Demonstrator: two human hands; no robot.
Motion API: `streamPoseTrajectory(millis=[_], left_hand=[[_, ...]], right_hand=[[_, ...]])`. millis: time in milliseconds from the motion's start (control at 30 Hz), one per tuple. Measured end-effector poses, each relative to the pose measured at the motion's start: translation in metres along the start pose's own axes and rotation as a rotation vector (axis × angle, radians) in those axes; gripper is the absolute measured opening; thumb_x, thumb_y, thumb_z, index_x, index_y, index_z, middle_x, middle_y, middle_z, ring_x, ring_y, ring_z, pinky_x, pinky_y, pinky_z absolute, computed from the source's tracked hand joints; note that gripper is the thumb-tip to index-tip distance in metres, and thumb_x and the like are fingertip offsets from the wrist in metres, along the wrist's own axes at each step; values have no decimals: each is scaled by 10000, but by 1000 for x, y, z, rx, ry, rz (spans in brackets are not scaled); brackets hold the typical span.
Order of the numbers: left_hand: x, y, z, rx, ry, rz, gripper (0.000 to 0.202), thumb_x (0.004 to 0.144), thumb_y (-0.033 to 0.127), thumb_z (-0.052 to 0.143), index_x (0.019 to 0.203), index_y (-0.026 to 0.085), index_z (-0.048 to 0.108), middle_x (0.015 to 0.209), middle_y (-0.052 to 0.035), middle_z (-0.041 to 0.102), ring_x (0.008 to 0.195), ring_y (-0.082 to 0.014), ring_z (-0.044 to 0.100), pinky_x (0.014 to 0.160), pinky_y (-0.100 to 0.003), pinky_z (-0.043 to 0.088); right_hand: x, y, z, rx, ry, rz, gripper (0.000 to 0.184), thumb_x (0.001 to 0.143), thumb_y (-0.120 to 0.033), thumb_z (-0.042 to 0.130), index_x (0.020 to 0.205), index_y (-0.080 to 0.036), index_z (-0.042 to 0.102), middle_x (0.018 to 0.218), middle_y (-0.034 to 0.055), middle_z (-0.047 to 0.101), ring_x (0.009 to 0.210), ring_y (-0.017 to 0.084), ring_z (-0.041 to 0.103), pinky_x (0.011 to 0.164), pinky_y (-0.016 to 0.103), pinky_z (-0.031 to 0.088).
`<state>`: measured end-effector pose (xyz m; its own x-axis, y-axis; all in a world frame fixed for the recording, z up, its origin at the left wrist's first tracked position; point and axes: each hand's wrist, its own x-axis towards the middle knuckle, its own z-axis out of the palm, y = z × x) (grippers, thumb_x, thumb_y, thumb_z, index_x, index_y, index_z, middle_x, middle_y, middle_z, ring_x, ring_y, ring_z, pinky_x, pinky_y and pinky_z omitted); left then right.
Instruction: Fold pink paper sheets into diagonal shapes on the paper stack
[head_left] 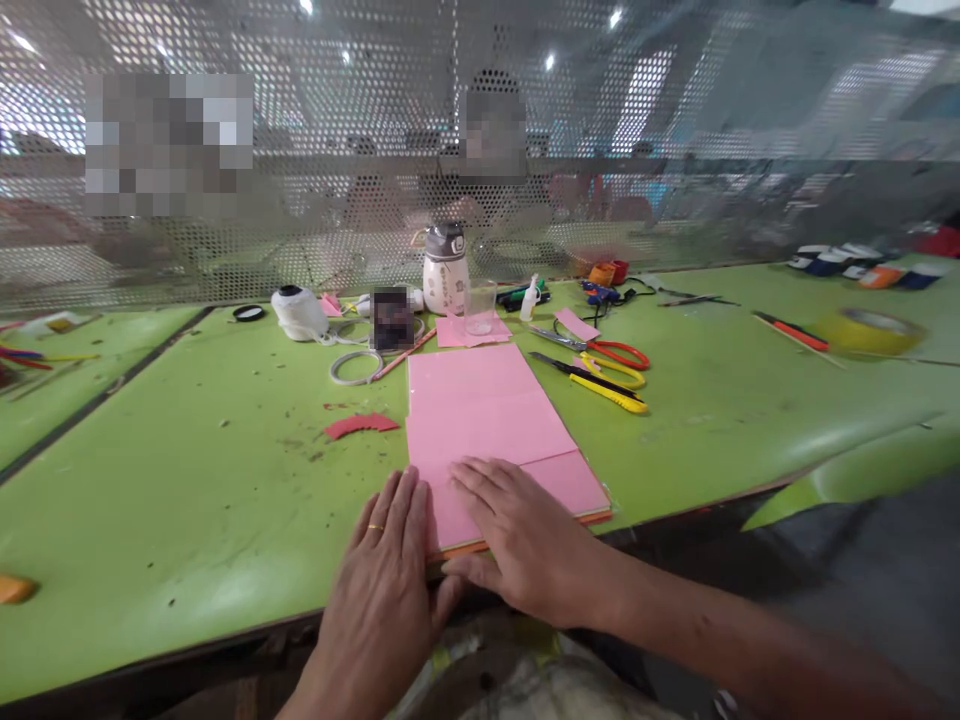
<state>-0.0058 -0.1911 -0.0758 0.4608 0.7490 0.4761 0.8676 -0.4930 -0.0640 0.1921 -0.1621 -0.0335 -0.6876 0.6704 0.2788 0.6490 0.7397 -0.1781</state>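
A stack of pink paper (pixel 480 405) lies on the green table, its near end at the table's front edge. The top sheets sit slightly out of line, and orange shows beneath at the near edge. My left hand (pixel 391 560) rests along the stack's left side with fingers stretched out, a ring on one finger. My right hand (pixel 517 535) lies flat across the near part of the pink paper, fingers extended, its thumb at the front edge. Neither hand grips anything that I can see.
Right of the stack lie a yellow utility knife (pixel 607 393), yellow scissors (pixel 619 372) and red-handled scissors (pixel 619 353). Behind stand a bottle (pixel 445 275), a clear cup (pixel 480 308) and a glue bottle (pixel 529 300). Red paper scraps (pixel 361 426) lie left; a tape roll (pixel 870 330) sits far right.
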Motion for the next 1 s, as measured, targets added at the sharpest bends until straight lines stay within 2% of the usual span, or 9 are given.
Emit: streamPoseTrajectory(millis=[167, 433, 533, 600, 667, 700, 767, 833, 1000], left_hand=[[0, -4, -3, -15, 18, 5, 814, 942, 657, 459, 1462, 36, 377, 1503, -264, 466, 1403, -409, 435, 1064, -540, 468], [-6, -6, -4, -38, 40, -12, 757, 953, 602, 488, 1424, 14, 423, 1430, -267, 540, 1367, -405, 476, 1050, -539, 478], [-6, -5, -4, -52, 31, -33, 762, 944, 598, 513, 1420, 9, 429, 1439, -267, 531, 1371, -406, 470, 1054, -541, 472], [-5, -4, -4, -59, 26, -42, 773, 934, 608, 525, 1419, 13, 433, 1447, -264, 525, 1376, -405, 463, 1068, -542, 458], [-5, -3, -5, -57, 21, -50, 778, 929, 619, 528, 1422, 24, 437, 1450, -252, 527, 1386, -412, 446, 1077, -555, 442], [-5, -3, -5, -53, 17, -60, 771, 929, 621, 527, 1421, 33, 444, 1449, -242, 532, 1390, -418, 437, 1074, -563, 439], [-3, -1, -7, -40, 10, -89, 744, 933, 622, 516, 1409, 52, 469, 1442, -224, 544, 1388, -431, 429, 1056, -576, 445], [0, 1, -8, -28, 6, -108, 721, 944, 618, 495, 1393, 54, 490, 1437, -218, 548, 1381, -432, 432, 1045, -576, 452], [9, 6, -8, -9, 4, -97, 723, 956, 615, 469, 1371, 24, 503, 1452, -226, 533, 1389, -428, 421, 1061, -571, 437]], right_hand=[[-32, 25, -7, -15, 18, 129, 631, 984, -464, 525, 1420, -9, 499, 1465, 231, 534, 1363, 336, 482, 1134, 510, 430], [-81, 61, -11, -190, 145, 263, 512, 1033, -380, 428, 1428, -57, 467, 1424, 220, 566, 1315, 312, 534, 1044, 511, 505], [-82, 74, -19, -249, 129, 252, 488, 1029, -405, 429, 1330, -43, 557, 1308, 224, 639, 1203, 325, 596, 986, 510, 520], [-71, 83, -32, -308, 66, 289, 409, 1012, -411, 464, 1093, -75, 683, 1083, 200, 714, 1024, 329, 646, 889, 512, 538], [-46, 88, -47, -405, 1, 330, 371, 988, -396, 513, 802, -130, 692, 827, 158, 700, 857, 322, 633, 788, 505, 526], [-30, 88, -54, -458, 12, 325, 358, 971, -393, 543, 762, -135, 680, 796, 156, 684, 867, 337, 615, 794, 514, 509], [10, 83, -61, -436, 87, 250, 309, 960, -374, 575, 805, -130, 685, 871, 166, 687, 943, 344, 586, 870, 519, 473], [50, 76, -56, -191, 41, 91, 227, 965, -303, 581, 922, -115, 700, 999, 165, 695, 1024, 306, 574, 953, 463, 451], [111, 74, -12, 45, -86, -29, 221, 846, -291, 743, 944, -96, 710, 1001, 164, 705, 999, 295, 599, 899, 431, 490]])
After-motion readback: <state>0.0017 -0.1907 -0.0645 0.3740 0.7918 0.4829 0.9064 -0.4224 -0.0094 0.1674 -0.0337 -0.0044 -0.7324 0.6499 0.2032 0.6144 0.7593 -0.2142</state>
